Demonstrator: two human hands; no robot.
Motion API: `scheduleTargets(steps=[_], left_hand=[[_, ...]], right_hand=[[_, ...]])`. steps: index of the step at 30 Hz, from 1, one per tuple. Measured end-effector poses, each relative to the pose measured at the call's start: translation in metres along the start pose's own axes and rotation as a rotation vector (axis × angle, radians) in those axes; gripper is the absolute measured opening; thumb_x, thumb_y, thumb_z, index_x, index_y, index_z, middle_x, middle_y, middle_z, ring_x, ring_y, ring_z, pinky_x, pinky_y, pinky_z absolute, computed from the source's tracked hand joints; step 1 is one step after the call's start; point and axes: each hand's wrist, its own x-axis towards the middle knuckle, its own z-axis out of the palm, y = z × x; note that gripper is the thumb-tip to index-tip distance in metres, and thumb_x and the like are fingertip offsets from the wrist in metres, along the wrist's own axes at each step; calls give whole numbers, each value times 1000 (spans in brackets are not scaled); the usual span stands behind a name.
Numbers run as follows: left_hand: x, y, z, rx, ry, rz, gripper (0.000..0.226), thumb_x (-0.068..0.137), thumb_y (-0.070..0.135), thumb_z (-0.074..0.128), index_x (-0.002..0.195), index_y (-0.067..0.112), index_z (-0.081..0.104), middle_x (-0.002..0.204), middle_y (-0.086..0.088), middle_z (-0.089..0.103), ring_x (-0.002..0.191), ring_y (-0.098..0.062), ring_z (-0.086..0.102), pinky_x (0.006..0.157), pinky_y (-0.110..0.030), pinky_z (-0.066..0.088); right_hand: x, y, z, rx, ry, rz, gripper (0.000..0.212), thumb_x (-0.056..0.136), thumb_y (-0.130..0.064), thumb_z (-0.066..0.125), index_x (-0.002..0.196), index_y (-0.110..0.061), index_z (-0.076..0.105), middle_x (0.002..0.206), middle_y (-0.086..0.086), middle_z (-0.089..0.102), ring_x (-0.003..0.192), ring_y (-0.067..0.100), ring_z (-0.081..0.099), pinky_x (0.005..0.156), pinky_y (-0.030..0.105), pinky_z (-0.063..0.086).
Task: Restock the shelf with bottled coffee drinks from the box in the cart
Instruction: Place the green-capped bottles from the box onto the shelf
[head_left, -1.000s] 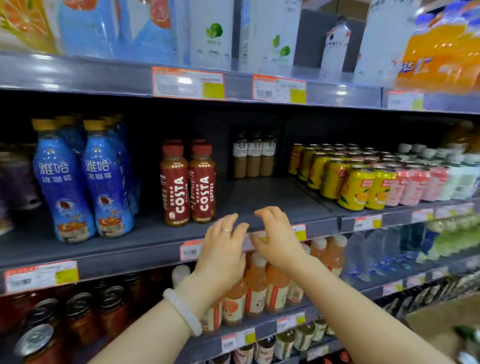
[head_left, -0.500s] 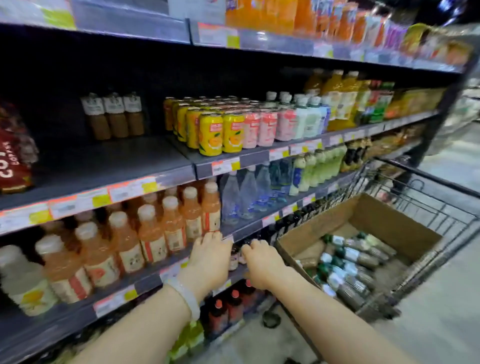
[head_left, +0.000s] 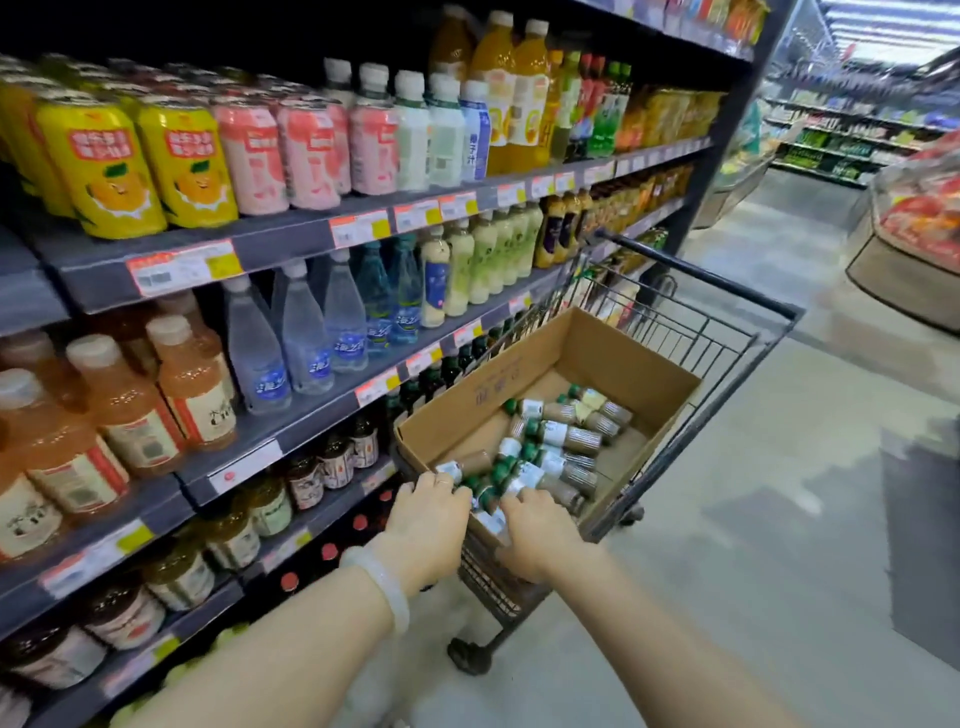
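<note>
The shelf (head_left: 291, 241) runs along the left, its tiers packed with yellow cans (head_left: 98, 166), pink cans (head_left: 249, 156), clear water bottles (head_left: 306, 338) and orange juice bottles (head_left: 192, 384). The left hand (head_left: 428, 519), a pale bangle (head_left: 382, 584) on its wrist, reaches over the near edge of the cardboard box (head_left: 618, 353); its fingers curl down onto the nearest coffee bottles (head_left: 561, 436), but whether this grip has clamped on one I cannot tell. Just beside it, the right hand (head_left: 540, 535) lies over the same near corner, fingers bent onto a bottle's white label, and again the hold itself is hidden. The bottles lie on their sides in a loose heap across the box floor, from under both hands toward the far right wall. The box sits inside the wire cart (head_left: 727, 343), which stands close against the lower shelves. To the right, bare grey floor (head_left: 779, 519) opens into the aisle.
</note>
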Motion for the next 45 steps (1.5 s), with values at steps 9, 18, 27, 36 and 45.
scheduleTargets(steps=[9, 18, 27, 36, 45], left_hand=[[122, 11, 8, -44, -125, 63, 38, 87, 18, 55, 122, 12, 43, 134, -14, 39, 125, -33, 36, 99, -41, 36], [199, -5, 38, -102, -265, 17, 36, 87, 18, 54, 121, 13, 44, 133, -9, 41, 124, -30, 38, 93, -40, 39], [226, 4, 82, -150, -445, -153, 49, 90, 19, 52, 135, 15, 35, 134, -8, 39, 125, -27, 38, 98, -37, 38], [244, 48, 119, -414, -546, -433, 47, 92, 28, 49, 135, 14, 38, 138, -8, 40, 128, -26, 39, 101, -36, 39], [264, 91, 126, -1323, -326, -804, 73, 60, 31, 84, 116, 31, 38, 107, 16, 57, 104, -4, 56, 86, -15, 39]], right_hand=[[91, 80, -2, 100, -80, 155, 40, 88, -32, 50, 120, -10, 44, 127, 14, 46, 118, 34, 42, 94, 39, 41], [166, 114, 34, 165, -248, 189, 47, 88, -29, 52, 127, -7, 39, 132, 18, 44, 119, 37, 45, 94, 41, 44], [217, 140, 94, 265, -458, 188, 62, 83, -35, 61, 130, -8, 31, 136, 14, 38, 130, 35, 35, 102, 45, 39], [262, 164, 130, 214, -580, -24, 61, 85, -30, 63, 131, -6, 32, 133, 14, 44, 122, 32, 50, 96, 37, 44], [283, 177, 93, 694, -707, -90, 57, 64, -23, 77, 110, -19, 44, 97, -3, 58, 94, 16, 59, 80, 29, 49]])
